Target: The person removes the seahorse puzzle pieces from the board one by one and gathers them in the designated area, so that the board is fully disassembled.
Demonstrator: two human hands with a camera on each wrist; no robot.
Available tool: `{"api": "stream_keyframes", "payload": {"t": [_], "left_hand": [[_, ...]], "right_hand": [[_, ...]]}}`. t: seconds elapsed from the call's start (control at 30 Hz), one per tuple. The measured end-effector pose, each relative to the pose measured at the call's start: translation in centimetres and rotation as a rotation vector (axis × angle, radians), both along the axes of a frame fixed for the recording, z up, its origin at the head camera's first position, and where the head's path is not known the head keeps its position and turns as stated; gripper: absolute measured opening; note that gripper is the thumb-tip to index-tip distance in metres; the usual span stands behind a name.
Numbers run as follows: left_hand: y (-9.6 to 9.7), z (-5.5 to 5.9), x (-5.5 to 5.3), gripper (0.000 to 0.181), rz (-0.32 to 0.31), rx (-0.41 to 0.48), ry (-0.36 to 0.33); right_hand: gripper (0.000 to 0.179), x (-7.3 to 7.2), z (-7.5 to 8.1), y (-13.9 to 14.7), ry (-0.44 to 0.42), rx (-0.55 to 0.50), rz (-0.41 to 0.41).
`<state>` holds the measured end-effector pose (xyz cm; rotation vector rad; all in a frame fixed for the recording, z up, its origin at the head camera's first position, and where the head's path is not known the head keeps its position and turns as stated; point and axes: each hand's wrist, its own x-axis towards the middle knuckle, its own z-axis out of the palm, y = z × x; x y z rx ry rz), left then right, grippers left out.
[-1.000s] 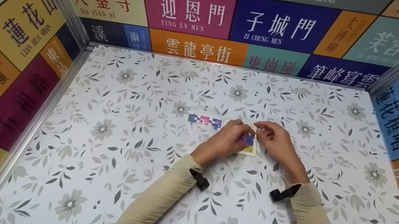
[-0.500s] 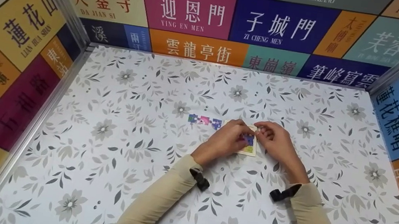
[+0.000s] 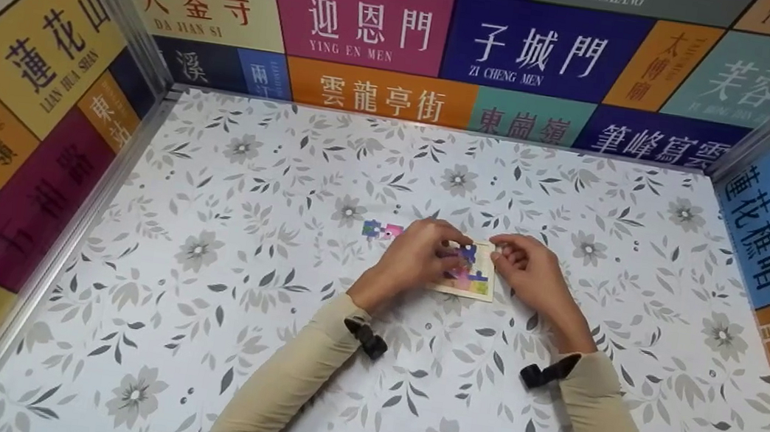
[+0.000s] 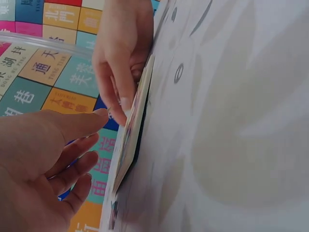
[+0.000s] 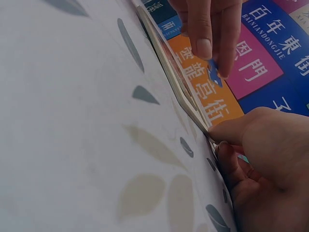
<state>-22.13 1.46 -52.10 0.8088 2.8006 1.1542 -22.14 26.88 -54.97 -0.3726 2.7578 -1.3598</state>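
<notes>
A small jigsaw puzzle board (image 3: 483, 260) with a cream rim lies on the table, several colourful pieces set in its lower part. My left hand (image 3: 417, 254) is over the board's left side. Between its thumb and finger it pinches a blue puzzle piece (image 5: 214, 75), raised above the board in the right wrist view. At the board's right edge, my right hand (image 3: 530, 269) grips the rim with thumb and forefinger; its thumb (image 4: 124, 92) rests along that edge in the left wrist view. Left of the board lie a blue-green loose piece (image 3: 371, 228) and a pink loose piece (image 3: 392, 231), the pink one partly behind my left hand.
A white tablecloth (image 3: 304, 376) with grey flowers and leaves covers the table. Panels with colourful lettering (image 3: 373, 25) stand at the back and both sides, joined by metal corner posts. Black wrist cameras (image 3: 368, 340) sit on both sleeves.
My left hand has drawn back to the left, uncovering more of the board and hiding where the third loose piece lay. My right hand has stayed at the board's edge.
</notes>
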Motion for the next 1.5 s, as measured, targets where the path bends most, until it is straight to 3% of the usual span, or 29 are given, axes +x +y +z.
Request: {"api": "stream_keyframes", "payload": {"t": [0.4,0.63,1.1,1.5], "left_hand": [[-4.5,0.1,-0.5,0.032,0.026,0.105,0.017],[-7.0,0.0,-0.4,0.030,0.054,0.146,-0.034],[-8.1,-0.3,0.1,0.025,0.006,0.069,-0.096],[-8.4,-0.5,0.0,0.026,-0.058,-0.045,-0.047]], "right_hand": [[0.030,0.0,0.0,0.0,-0.008,0.008,0.007],[0.029,0.0,-0.1,-0.1,-0.014,0.006,0.000],[0.030,0.0,-0.1,-0.1,-0.016,0.018,0.001],[0.029,0.0,0.0,0.1,-0.023,0.014,-0.008]]}}
